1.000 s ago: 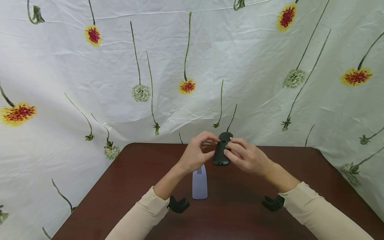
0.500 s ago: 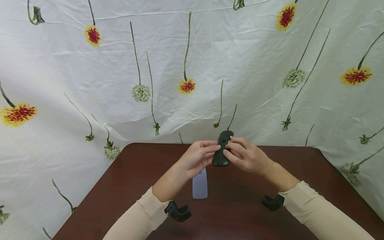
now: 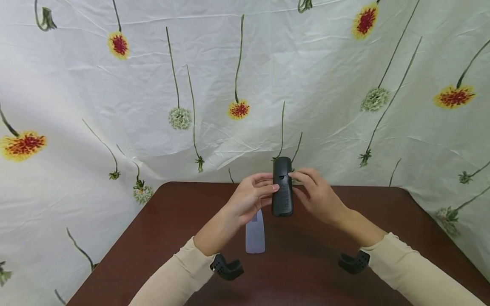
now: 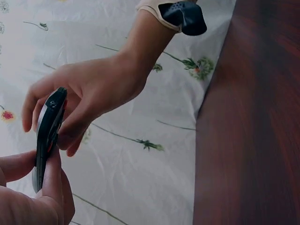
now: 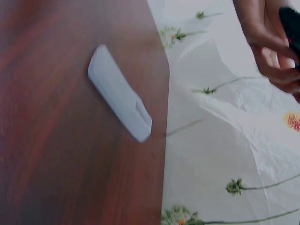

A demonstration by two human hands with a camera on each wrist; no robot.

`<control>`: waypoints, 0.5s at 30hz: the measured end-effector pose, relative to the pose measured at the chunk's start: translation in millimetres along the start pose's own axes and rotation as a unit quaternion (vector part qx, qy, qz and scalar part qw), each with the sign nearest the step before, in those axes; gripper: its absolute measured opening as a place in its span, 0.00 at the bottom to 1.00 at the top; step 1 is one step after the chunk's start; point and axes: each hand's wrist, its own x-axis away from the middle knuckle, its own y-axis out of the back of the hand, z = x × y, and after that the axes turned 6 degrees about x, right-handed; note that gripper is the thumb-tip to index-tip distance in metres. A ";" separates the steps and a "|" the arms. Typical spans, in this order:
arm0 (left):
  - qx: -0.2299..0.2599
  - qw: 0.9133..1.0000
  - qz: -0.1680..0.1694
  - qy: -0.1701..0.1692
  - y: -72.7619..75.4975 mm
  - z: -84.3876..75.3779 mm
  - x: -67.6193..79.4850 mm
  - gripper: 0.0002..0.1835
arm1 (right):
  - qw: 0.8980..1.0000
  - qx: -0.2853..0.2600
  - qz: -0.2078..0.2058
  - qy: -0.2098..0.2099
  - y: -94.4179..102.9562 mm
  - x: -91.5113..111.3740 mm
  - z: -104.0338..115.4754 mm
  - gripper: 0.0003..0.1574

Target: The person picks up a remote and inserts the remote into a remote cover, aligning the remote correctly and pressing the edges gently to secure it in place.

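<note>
Near the far edge of the table (image 3: 306, 263), at left: left hand (image 3: 249, 197), half closed, thumb and fingers pinching the left side of the remote (image 3: 283, 197). Next, on the table, lengthwise toward that edge: white piece (image 3: 255, 238), far end partly hidden by the left hand. Then remote, raised off the table, back showing in the head view. Rightmost: right hand (image 3: 319, 197), fingers bent, pinching the remote's right side.

A long, pale object (image 3: 255, 236) lies on a red-brown table (image 3: 183, 212) before a creased white cloth (image 3: 153, 76) patterned with red-and-yellow flowers (image 3: 238, 110), round white blooms (image 3: 179, 118) and thin green stems (image 3: 239, 59).
</note>
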 end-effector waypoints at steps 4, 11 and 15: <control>0.000 1.000 -0.004 -0.011 -0.8 -0.5 -0.8 0.25 | 0.987 -0.086 0.003 -0.135 -2.2 -0.3 10.0 0.38; -0.015 0.999 -0.003 -0.036 -1.0 -0.6 -1.1 0.25 | 0.927 -0.234 0.002 -0.295 -4.8 -2.7 26.0 0.33; -0.019 0.999 -0.008 -0.044 -0.1 0.5 -1.7 0.25 | 0.892 -0.282 0.007 -0.354 -2.2 -7.5 30.9 0.30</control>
